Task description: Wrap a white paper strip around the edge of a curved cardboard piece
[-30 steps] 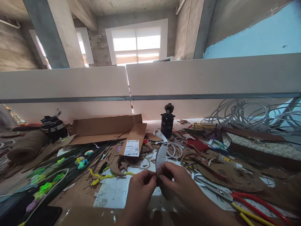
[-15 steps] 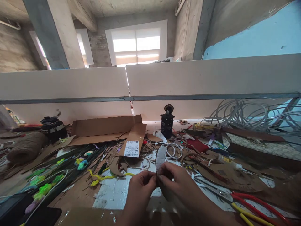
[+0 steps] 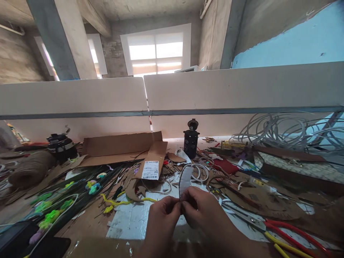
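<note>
A curved, pale grey cardboard piece with a dark edge (image 3: 185, 179) stands upright in front of me, its lower end between my fingers. My right hand (image 3: 201, 208) pinches it from the right. At its lower left edge, my left hand (image 3: 163, 216) is closed, thumb and forefinger pressed together. The fingertips of both hands meet there and hide the lower end. Just behind the piece are white rings (image 3: 201, 172). A brown crescent-shaped cardboard cutout (image 3: 131, 190) lies to the left of my hands.
Red-handled scissors (image 3: 258, 221) and a yellow-handled tool (image 3: 285, 243) lie at the right. An open cardboard box (image 3: 107, 146) and a black bottle (image 3: 191, 144) stand behind. Coiled white tubing (image 3: 279, 130) fills the back right. Fuzzy flowers (image 3: 51, 216) and a twine roll (image 3: 32, 170) lie left.
Both hands and the curved piece have shifted very slightly to the right, and the piece leans a touch more rightward. The grip looks the same.
</note>
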Demonstrator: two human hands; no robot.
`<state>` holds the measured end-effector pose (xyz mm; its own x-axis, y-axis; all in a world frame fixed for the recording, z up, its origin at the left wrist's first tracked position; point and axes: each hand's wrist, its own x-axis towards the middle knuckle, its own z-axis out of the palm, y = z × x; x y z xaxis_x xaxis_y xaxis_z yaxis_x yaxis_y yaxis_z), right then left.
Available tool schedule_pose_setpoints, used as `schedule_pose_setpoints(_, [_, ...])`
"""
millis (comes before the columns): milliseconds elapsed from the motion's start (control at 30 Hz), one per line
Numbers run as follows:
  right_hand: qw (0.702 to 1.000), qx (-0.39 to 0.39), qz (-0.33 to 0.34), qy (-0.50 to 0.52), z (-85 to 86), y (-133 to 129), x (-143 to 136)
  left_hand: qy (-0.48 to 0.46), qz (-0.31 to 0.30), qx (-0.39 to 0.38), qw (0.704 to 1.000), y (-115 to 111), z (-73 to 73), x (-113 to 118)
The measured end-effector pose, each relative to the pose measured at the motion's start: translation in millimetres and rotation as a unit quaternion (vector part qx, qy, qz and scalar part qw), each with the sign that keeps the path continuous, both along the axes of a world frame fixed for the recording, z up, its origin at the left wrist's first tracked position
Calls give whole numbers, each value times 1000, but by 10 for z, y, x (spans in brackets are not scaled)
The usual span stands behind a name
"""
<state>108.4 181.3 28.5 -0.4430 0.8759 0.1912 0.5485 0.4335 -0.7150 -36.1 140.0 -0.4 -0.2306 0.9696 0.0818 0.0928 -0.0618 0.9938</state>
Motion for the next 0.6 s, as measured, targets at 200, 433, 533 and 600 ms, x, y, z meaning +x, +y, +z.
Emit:
schedule_pose_setpoints(200, [997,-58,19,54,28,13,20,-43,-4,-11,999,-12,39,-4])
schedule_pose_setpoints(433, [999,-22,21,37,35,-2,20,-31,10,-5,999,-4,-8,-3])
schedule_pose_setpoints(533, [1000,5,16,21,11,-17,20,12,15,6,1000,-29,-15,16])
schedule_pose_setpoints(600, [1000,16,12,14,2,-26,18,44,19,13,999,-50,-5,28])
